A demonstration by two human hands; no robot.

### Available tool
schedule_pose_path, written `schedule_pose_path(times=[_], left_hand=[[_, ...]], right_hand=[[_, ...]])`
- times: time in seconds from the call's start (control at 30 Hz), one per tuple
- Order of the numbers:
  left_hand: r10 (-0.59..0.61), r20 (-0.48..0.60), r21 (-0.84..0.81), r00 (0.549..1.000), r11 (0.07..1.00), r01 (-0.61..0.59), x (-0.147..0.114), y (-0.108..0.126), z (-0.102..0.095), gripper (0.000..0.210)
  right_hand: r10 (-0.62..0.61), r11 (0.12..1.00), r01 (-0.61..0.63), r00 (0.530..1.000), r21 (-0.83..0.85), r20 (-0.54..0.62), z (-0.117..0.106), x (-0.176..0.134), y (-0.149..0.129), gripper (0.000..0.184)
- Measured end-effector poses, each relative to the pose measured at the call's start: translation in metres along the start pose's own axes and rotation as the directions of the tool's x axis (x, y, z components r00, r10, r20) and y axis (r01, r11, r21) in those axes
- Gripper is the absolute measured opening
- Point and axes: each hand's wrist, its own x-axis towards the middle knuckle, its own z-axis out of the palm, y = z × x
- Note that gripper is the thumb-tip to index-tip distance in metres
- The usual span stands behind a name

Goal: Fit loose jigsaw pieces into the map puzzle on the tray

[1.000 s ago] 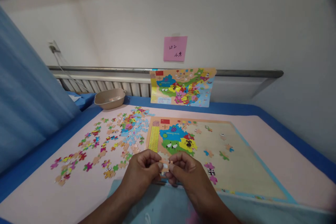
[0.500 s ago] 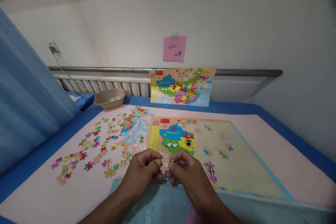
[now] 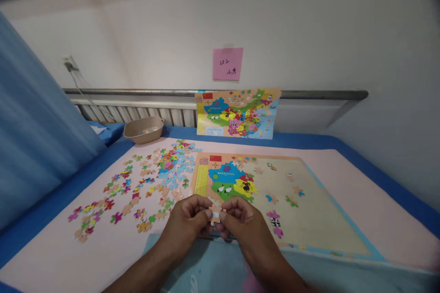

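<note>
Between the fingertips of my left hand (image 3: 190, 217) and my right hand (image 3: 240, 217) is a peach and white jigsaw puzzle piece (image 3: 215, 215). Both hands are closed in a pinch on it, one at each side. They are over the near left part of the puzzle board (image 3: 319, 210). Joined pieces at the board's upper left form a map picture (image 3: 225, 174) in blue, green and yellow. Farther right on the board lie several loose pieces, among them a joined pink panda group (image 3: 275, 223). My hands hide the board's lower left part.
Many loose puzzle pieces (image 3: 117, 216) spread over the pink surface to the left. A beige basin (image 3: 144, 130) stands at the back left. A printed map sheet (image 3: 237, 114) leans upright against the wall rail (image 3: 319, 95). A blue curtain (image 3: 44, 123) hangs at left.
Both hands keep their pinch on the puzzle piece, which appears tilted slightly differently. The view has shifted a little; the loose pieces stay where they were.
</note>
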Motion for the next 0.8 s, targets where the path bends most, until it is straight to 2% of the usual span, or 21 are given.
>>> schedule_pose_path(times=[0.2, 0.47, 0.63, 0.8], left_hand=[[0.009, -0.007, 0.017, 1.000, 1.000, -0.009, 0.001, 0.002, 0.002, 0.033], [0.056, -0.064, 0.110, 0.996, 0.993, -0.049, 0.000, 0.006, 0.005, 0.029], [0.054, -0.045, 0.144, 0.998, 0.988, -0.047, -0.001, 0.011, 0.008, 0.028], [0.045, -0.017, 0.161, 0.999, 0.986, -0.042, -0.003, 0.012, 0.008, 0.030]], right_hand=[[0.002, 1.000, -0.002, 1.000, 0.005, -0.003, 0.002, -0.001, 0.001, 0.038], [-0.001, 1.000, 0.000, 0.998, 0.026, 0.055, 0.002, -0.002, 0.001, 0.035], [-0.019, 0.999, 0.015, 0.996, 0.045, 0.087, 0.004, -0.001, 0.005, 0.033], [-0.029, 0.999, 0.023, 0.992, 0.047, 0.125, 0.004, -0.001, 0.012, 0.038]])
